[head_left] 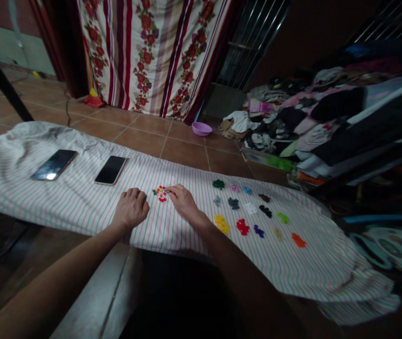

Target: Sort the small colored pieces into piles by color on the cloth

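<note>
My right hand reaches in from the right over the striped cloth, thumb and forefinger pinched together. Whatever sits between those fingertips is too small to make out. Just left of them lies a ring-like group of tiny coloured pieces, mostly red with some green, yellow and orange. My left hand rests on the cloth to the left of this group, its fingers curled in and no object showing. Sorted small piles lie right of my right hand, among them yellow pieces, red pieces and dark green pieces.
Two phones, one with a bright reflection and one dark, lie on the striped cloth at left. Beyond it, a purple basin stands on the tiled floor. Heaped clothes fill the right back.
</note>
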Motion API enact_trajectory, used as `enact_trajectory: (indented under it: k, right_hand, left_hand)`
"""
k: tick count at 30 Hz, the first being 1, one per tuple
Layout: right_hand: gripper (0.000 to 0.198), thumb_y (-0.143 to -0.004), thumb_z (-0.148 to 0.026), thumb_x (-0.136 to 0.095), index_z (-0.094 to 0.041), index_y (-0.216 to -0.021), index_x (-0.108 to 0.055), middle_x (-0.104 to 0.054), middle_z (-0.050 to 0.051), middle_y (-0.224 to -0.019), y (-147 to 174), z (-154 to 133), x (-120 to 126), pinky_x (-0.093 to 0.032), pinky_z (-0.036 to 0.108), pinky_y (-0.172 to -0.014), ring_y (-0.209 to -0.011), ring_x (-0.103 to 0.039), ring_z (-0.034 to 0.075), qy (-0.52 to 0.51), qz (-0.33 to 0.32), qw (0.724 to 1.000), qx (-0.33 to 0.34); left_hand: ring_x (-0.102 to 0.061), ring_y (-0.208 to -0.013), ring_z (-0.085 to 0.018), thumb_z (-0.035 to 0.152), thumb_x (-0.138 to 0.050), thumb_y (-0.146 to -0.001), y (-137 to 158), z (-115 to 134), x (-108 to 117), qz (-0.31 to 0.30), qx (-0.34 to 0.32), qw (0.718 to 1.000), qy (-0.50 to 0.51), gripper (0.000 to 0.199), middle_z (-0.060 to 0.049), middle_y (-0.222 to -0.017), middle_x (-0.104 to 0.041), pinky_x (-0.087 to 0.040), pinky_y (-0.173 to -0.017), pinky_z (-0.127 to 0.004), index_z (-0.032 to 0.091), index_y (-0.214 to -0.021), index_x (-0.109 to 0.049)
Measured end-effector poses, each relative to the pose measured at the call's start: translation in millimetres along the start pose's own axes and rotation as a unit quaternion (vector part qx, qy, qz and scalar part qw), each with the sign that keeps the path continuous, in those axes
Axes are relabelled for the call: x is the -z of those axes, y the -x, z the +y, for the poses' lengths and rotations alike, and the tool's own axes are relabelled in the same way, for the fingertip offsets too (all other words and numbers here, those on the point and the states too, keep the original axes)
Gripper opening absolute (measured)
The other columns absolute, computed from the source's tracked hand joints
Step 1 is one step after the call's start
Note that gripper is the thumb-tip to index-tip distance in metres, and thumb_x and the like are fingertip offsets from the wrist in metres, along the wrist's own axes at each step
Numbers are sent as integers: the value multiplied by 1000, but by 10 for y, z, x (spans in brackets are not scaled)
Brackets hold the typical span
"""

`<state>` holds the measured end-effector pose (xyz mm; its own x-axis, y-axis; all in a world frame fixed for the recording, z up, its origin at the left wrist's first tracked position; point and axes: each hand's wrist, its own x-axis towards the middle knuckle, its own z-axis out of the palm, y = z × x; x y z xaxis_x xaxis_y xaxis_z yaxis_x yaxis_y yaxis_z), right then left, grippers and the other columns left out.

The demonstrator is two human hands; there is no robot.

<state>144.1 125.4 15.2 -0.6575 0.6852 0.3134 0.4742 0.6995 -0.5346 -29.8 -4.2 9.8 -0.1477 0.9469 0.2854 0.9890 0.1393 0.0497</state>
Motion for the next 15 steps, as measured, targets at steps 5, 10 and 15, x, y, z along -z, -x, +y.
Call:
enact_trajectory:
  k: [5,10,15]
  right_hand:
    - [31,-94,-12,-51,-24,-106,-76,-66,6,-102,-233,-208,-91,-47,26,-88,-98,-63,17,72,-86,993,-28]
    - [29,-98,-20,-49,-24,-115,-73,-64,7,-109,-330,-383,-101,-45,24,-84,-103,-62,17,152,-151,975,-55]
    - [30,-100,-22,-47,-23,-114,-72,-65,9,-111,-389,-448,-140,-45,26,-83,-103,-62,19,195,-180,963,-42]
  left_hand:
    - [-56,-98,-31,29,-41,-92,-2,-1,-18,14,-4,1000,0,24,-14,-98,-62,-39,-81,-43,16,-95,-62]
    - [-56,-96,-30,29,-43,-91,-8,-1,-32,26,-5,1000,-3,22,-13,-96,-62,-39,-80,-42,17,-93,-61]
    - [-56,-97,-30,29,-42,-91,-8,-1,-32,27,-6,1000,1,23,-13,-96,-62,-39,-81,-42,17,-94,-61]
